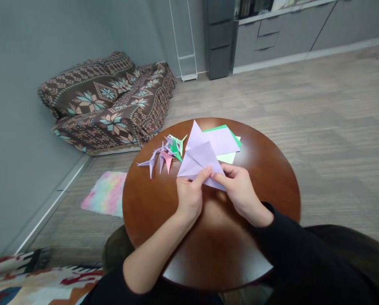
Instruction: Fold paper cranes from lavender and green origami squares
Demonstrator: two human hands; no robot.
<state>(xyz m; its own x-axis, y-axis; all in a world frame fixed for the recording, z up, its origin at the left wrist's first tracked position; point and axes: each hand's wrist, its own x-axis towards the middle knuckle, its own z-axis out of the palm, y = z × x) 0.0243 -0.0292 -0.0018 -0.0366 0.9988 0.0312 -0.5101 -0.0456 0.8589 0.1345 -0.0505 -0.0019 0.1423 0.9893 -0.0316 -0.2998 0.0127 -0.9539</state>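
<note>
A partly folded sheet of lavender origami paper (200,159) is held above the round table, its creased flaps facing me. My left hand (190,191) grips its lower edge, the thumb pressed on top. My right hand (238,184) pinches the lower right part, thumb and fingers closed on the paper. Both thumb tips nearly meet at the lower middle; the fingers beneath the sheet are hidden. Just behind it lie flat sheets of paper (223,141) in lavender, green and pale green. To the left sits a cluster of folded paper cranes (166,157) in lavender, pink and green.
The brown round table (154,203) stands before me. Beyond it to the left is a sofa (113,106) under a patterned cover. A fluffy pastel rug (105,195) lies on the floor at the left. Grey cabinets (281,36) line the far wall.
</note>
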